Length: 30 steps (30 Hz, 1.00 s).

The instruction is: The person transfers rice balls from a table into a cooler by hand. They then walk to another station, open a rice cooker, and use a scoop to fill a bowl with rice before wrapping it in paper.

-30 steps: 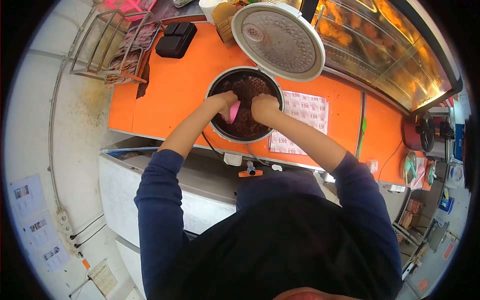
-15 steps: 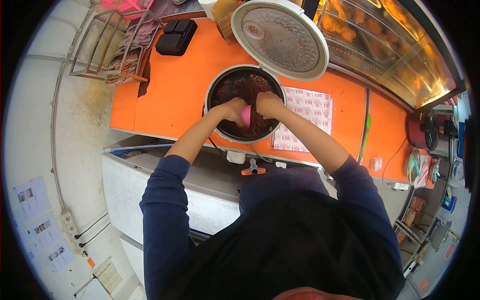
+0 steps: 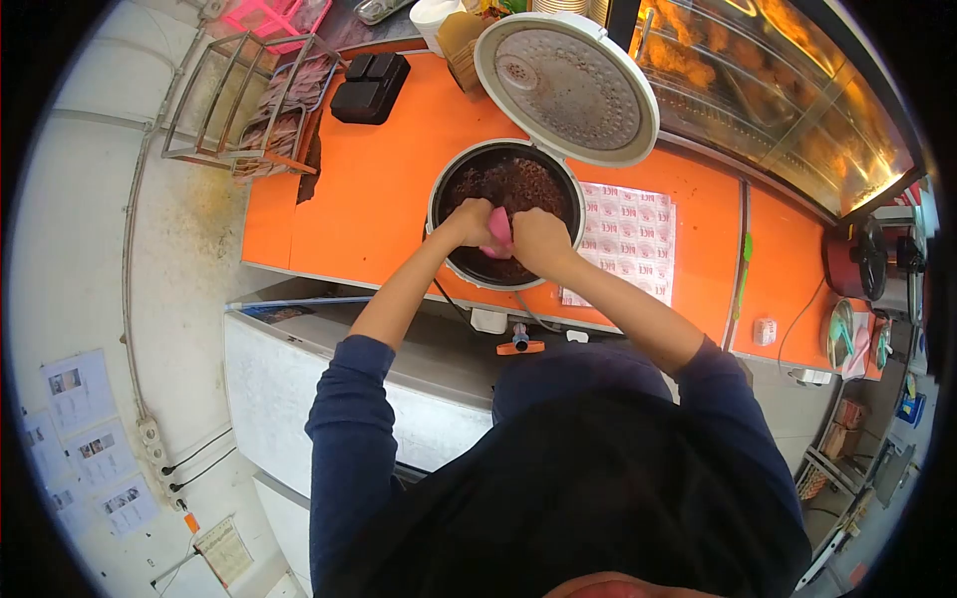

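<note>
A round cooker (image 3: 435, 199) with dark grains (image 3: 513, 179) in its pot stands on the orange counter, its lid (image 3: 568, 90) tilted open behind it. My left hand (image 3: 471, 223) is closed round a small pink cup (image 3: 500, 231) inside the pot. Over the right part of the pot, my right hand (image 3: 539, 237) has its fingers curled against the cup's side; what those fingers hold, if anything, is hidden. Printed paper sheets (image 3: 628, 239) lie on the counter just right of the cooker.
A metal rack (image 3: 224, 100) of packets stands at the left end of the orange counter (image 3: 369, 199), near a black box (image 3: 370, 88). A glass display case (image 3: 778, 90) fills the back right. A red cooker (image 3: 847, 261) stands far right.
The view has shifted, so the scene sits slightly further right. My hands have come closer together, with my right hand now beside the pink cup.
</note>
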Each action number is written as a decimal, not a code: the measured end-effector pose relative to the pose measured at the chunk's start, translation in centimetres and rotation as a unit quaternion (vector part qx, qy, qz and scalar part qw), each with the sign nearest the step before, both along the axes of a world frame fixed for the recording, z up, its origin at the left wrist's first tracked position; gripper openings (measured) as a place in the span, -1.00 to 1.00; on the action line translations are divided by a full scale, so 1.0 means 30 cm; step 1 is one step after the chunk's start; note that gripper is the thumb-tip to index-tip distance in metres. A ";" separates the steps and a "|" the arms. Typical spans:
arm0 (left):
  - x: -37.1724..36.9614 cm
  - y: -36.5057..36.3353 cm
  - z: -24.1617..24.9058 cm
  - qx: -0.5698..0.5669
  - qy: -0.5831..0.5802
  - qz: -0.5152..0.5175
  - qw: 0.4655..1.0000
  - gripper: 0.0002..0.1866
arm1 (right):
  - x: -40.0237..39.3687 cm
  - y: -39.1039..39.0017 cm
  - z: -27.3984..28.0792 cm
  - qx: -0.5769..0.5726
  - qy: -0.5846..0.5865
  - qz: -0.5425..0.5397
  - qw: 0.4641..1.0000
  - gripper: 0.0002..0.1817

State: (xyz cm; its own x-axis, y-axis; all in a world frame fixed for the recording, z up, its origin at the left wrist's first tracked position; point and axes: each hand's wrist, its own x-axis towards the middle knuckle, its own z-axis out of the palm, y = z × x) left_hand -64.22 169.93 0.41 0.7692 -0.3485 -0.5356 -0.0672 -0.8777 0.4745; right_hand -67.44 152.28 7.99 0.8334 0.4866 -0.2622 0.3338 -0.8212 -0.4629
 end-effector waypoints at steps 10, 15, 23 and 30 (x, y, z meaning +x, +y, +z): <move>-0.055 -0.040 0.119 -0.322 0.051 0.308 0.894 -0.23 | -0.024 -0.090 0.050 0.044 -0.072 -0.085 0.993 -0.87; -0.077 -0.056 0.095 -0.508 0.177 0.355 0.765 -0.35 | -0.071 -0.055 0.008 0.058 -0.109 -0.145 0.982 -0.63; -0.136 -0.014 0.104 -0.477 0.193 0.347 0.784 -0.39 | -0.113 -0.195 -0.009 0.259 -0.092 -0.117 0.954 -0.59; -0.164 -0.053 0.106 -0.548 0.184 0.369 0.728 -0.32 | -0.184 -0.235 0.012 0.306 -0.124 -0.095 0.939 -0.57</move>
State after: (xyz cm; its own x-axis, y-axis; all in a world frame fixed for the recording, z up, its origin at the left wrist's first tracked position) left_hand -69.15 168.35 3.59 0.8386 -0.2864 -0.4633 0.5386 0.3098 0.7835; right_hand -72.97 145.22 8.36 0.9187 0.3195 0.2323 0.3686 -0.4824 -0.7946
